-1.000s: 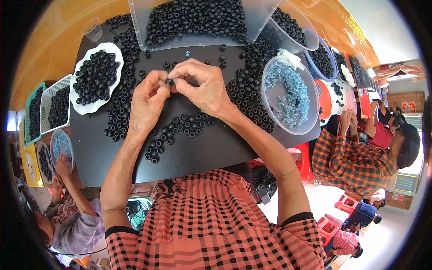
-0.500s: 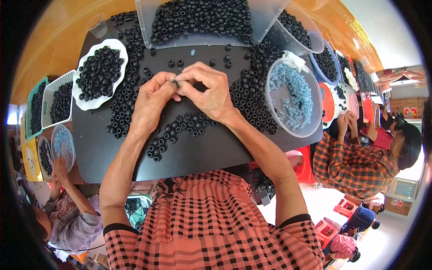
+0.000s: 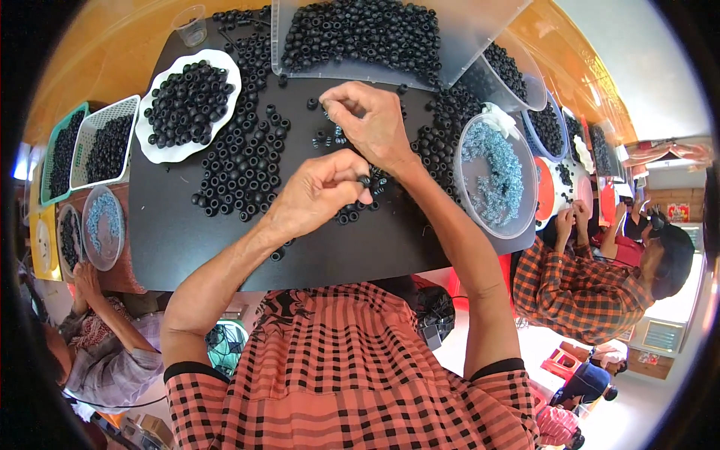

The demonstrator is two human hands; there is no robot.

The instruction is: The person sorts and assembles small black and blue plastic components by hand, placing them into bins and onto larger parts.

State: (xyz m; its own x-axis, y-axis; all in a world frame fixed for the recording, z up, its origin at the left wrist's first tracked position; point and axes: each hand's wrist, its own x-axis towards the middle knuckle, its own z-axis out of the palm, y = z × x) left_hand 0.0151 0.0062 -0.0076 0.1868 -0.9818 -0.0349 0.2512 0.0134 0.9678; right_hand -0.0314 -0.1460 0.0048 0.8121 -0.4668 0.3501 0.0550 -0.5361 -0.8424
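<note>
My left hand (image 3: 319, 191) is closed in a pinch, holding a small black round piece (image 3: 364, 181) between thumb and fingertips. Farther off, my right hand (image 3: 369, 126) bends over the table with thumb and forefinger together; what sits at their tips is too small to name. Beneath and beside it lie a few small bluish and dark pieces (image 3: 340, 136). Many black ring-like pieces with holes (image 3: 244, 169) spread to the left of my hands, and more black pieces (image 3: 433, 142) lie at the right. Some under my left hand are partly hidden.
A clear bin (image 3: 457, 64) of black pieces stands at the back. A white scalloped plate (image 3: 142, 139) holds more. At right sits a round clear tub (image 3: 474, 196) with pale blue pieces. A clear cup (image 3: 193, 30) is far left. A co-worker in checks (image 3: 577, 292) sits at right.
My hands, together before, have come apart. The left has moved right and nearer with a black piece; the right has shifted slightly right. The whole view has shifted a little.
</note>
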